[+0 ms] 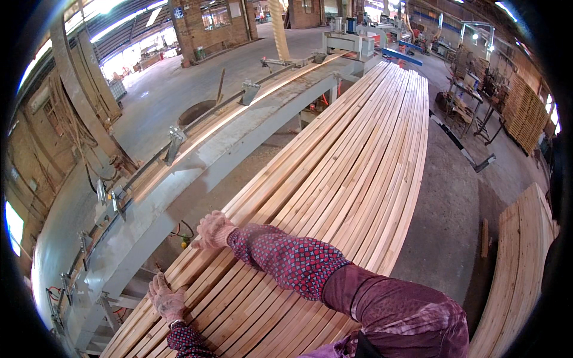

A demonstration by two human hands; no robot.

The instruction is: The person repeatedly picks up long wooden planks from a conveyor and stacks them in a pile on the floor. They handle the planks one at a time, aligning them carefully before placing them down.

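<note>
Long pale wooden strips [364,161] lie side by side in a wide stack, running from beneath my arms toward the far end. My right hand [213,230], in a pinkish work glove, reaches across to the stack's left edge. Its fingers curl over the outermost wooden strip, and their tips are partly hidden. Nearer to me, my left hand [167,298], gloved too, rests on the strips by the same edge with its fingers stretched and slightly apart. Patterned sleeve covers [292,253] wrap both forearms.
Left of the stack runs a long grey machine bed [209,155] with clamps [175,143] along a rail. A machine head [346,43] stands at its far end. More boards [519,256] are piled at right. A metal bar [462,146] lies on the floor.
</note>
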